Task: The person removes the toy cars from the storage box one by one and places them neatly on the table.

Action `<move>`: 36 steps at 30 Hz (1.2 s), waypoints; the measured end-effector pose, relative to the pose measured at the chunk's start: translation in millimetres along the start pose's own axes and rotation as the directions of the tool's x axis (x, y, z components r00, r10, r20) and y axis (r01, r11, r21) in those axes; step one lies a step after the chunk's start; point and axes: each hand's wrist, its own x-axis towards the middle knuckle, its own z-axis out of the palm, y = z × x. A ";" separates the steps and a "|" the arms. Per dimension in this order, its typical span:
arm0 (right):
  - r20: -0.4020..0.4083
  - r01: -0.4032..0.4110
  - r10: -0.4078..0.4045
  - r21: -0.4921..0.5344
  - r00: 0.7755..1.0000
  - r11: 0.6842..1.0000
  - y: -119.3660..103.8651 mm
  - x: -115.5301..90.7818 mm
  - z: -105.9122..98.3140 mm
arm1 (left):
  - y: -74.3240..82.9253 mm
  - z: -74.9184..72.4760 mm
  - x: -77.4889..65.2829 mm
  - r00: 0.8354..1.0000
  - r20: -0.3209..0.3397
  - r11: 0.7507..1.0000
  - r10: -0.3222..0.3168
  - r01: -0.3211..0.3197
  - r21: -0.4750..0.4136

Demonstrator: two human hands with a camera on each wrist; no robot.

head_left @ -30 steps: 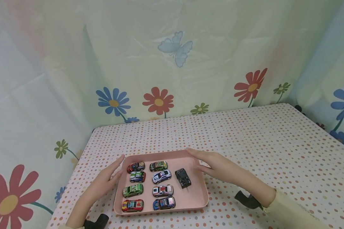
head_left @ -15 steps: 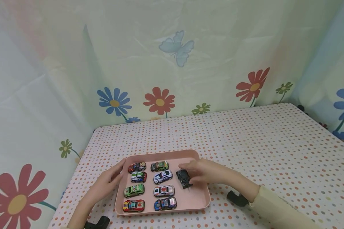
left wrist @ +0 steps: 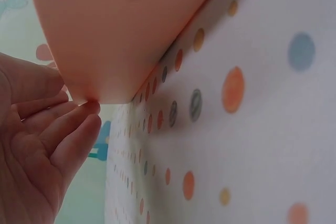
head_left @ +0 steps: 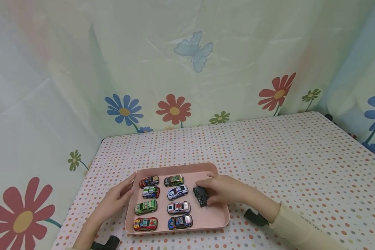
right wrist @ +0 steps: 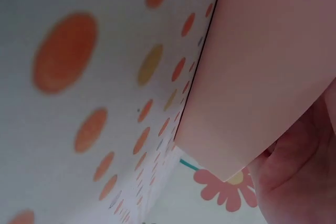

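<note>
Now R hand (head_left: 220,188) pinches black car (head_left: 200,196); L hand (head_left: 115,199), loose, touches tray (head_left: 207,222); prob. grasp step, next needs steady hold.

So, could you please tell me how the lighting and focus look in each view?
Head view: fairly even light, faint pale streaks on the curtain, print on the toy cars too small to read; left wrist view: dimmer, with soft shadow on the tablecloth along the base of the tray; right wrist view: nearest dots soft-edged, the tray free of strong glare.

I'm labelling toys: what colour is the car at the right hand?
The car is black; the head view shows it best.
</note>
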 end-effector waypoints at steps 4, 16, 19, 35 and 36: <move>0.007 0.001 -0.001 -0.013 1.000 1.000 -1.7 1.1 -0.1 | 0.5 0.2 0.1 1.000 0.000 1.000 -0.007 0.007 0.013; -0.047 0.045 -0.047 -0.046 0.998 0.998 -1.0 3.8 2.1 | 0.2 1.5 -0.3 0.999 -0.015 0.999 -0.035 0.035 -0.014; -0.049 0.045 -0.045 -0.013 0.998 0.999 -1.0 4.2 2.5 | -0.5 2.0 -0.3 0.999 -0.014 0.999 -0.042 0.041 -0.024; -0.114 -0.066 0.083 0.151 0.990 0.986 0.4 -3.0 -21.7 | -3.9 2.4 -0.4 1.000 -0.010 0.999 -0.003 0.002 -0.045; -0.125 -0.075 0.095 0.154 0.988 0.985 2.3 -3.2 -24.2 | -4.1 2.2 -0.3 1.000 -0.009 0.999 0.007 -0.007 -0.046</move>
